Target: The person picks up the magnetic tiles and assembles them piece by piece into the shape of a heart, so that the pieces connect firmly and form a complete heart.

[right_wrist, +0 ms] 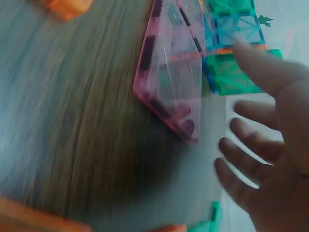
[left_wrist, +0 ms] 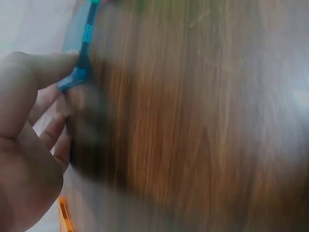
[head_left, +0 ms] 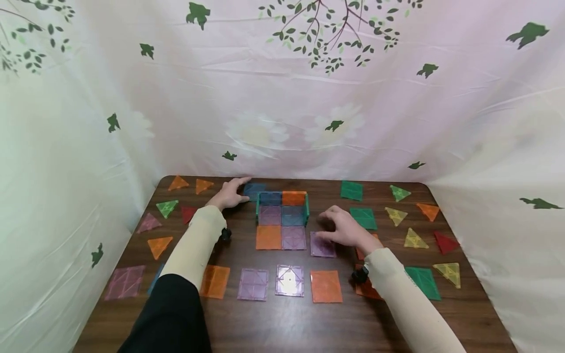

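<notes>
My left hand (head_left: 228,194) is at the back of the table, pinching the left edge of a blue square magnetic tile (head_left: 254,191). In the left wrist view the thumb (left_wrist: 60,65) meets the blue tile's edge (left_wrist: 79,75). Just right of it stands a small tile structure: a flat floor of purple, blue and orange squares (head_left: 268,238), a blue-and-orange back wall (head_left: 294,198) and green side walls (head_left: 306,210). My right hand (head_left: 344,226) hovers with loose, spread fingers by a flat purple tile (head_left: 322,249), holding nothing.
Square tiles lie along the front, including a purple one (head_left: 253,284) and an orange one (head_left: 326,287). Green squares (head_left: 351,190) are at the back right. Triangles, such as an orange one (head_left: 159,246) and a yellow one (head_left: 415,239), lie along both sides. A printed curtain (head_left: 282,98) surrounds the table.
</notes>
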Demonstrator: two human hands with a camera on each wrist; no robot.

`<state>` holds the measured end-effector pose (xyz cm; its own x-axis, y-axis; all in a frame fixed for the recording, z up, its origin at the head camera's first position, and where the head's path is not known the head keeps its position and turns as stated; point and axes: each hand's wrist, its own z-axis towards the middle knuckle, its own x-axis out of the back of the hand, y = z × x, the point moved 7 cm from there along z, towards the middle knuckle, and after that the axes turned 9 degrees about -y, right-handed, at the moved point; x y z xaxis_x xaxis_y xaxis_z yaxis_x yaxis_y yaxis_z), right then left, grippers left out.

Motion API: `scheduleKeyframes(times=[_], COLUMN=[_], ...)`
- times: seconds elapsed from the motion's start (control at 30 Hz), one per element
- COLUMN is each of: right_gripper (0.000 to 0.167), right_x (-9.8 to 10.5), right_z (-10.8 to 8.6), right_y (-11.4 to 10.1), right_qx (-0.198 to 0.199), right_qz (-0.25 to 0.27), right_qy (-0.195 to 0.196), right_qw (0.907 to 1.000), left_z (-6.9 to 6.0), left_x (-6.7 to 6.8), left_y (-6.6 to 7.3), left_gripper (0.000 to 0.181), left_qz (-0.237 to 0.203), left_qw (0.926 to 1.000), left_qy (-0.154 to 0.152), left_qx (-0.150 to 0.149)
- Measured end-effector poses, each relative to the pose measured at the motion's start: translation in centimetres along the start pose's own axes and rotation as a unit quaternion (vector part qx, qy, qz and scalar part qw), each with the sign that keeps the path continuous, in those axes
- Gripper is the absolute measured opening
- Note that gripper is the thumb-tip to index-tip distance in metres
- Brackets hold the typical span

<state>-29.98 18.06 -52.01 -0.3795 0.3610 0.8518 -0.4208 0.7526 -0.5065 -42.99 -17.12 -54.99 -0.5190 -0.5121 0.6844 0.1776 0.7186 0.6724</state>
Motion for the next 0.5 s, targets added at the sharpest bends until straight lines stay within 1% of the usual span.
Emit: scheduleKeyframes(times=[0.07, 0.13, 0.2, 0.27, 0.33, 0.4, 0.5], right_gripper=[0.070, 0.079, 0.083, 0.080, 0.076, 0.072, 0.073], right_x=[-0.5, -1.2, -1.7, -1.9, -1.9, -1.8, -1.5], right_z=[-0.5, -1.0, -1.3, -1.5, -1.7, -1.9, -2.0], right_y=[0.0, 0.0, -0.1, -0.1, -0.1, 0.1, 0.5], right_qx=[0.000, -0.008, -0.016, -0.027, -0.035, -0.041, -0.049], right_qz=[-0.029, -0.050, -0.061, -0.061, -0.059, -0.060, -0.062], right_qy=[-0.035, -0.069, -0.085, -0.087, -0.079, -0.070, -0.069], right_qw=[0.9989, 0.9963, 0.9943, 0.9939, 0.9945, 0.9949, 0.9945], left_z=[-0.6, -1.3, -2.0, -2.7, -3.4, -4.2, -5.2], left_x=[0.4, 0.9, 1.2, 1.4, 1.5, 1.4, 1.2], left_y=[-0.5, -0.9, -1.4, -1.6, -1.7, -1.8, -1.9], left_gripper=[0.073, 0.073, 0.072, 0.068, 0.064, 0.059, 0.049], left_qz=[-0.017, -0.035, -0.043, -0.054, -0.065, -0.089, -0.134], left_qw=[0.9998, 0.9988, 0.9974, 0.9955, 0.9936, 0.9904, 0.9826], left_qy=[0.012, 0.034, 0.057, 0.078, 0.092, 0.100, 0.114], left_qx=[0.001, 0.003, 0.003, 0.005, 0.015, 0.035, 0.060])
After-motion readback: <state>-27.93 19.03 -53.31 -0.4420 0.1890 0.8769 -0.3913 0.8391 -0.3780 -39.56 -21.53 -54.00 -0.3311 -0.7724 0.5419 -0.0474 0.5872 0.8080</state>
